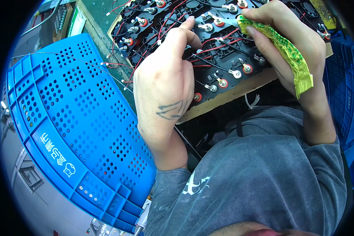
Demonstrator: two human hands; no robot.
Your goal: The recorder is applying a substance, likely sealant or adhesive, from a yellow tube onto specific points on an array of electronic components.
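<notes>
My right hand [299, 43] is closed around a crumpled yellow-green squeeze tube [285, 51]. Its pale nozzle points left, close to metal terminals on a black fan panel [232, 80]. Over the panel's left part rests my left hand [165, 74], with thumb and forefinger apart and nothing visible between them. Its other fingers are mostly hidden beneath the palm. Round fans, red and black wires, and silver and red-ringed terminal posts [223, 83] cover the panel.
A large blue perforated plastic crate [80, 114] stands to the left, with a thin dark cable across it. Another blue crate [342, 90] is at the right. A wooden edge [228, 98] runs along the panel's near side. Loose red wires hang off its left side.
</notes>
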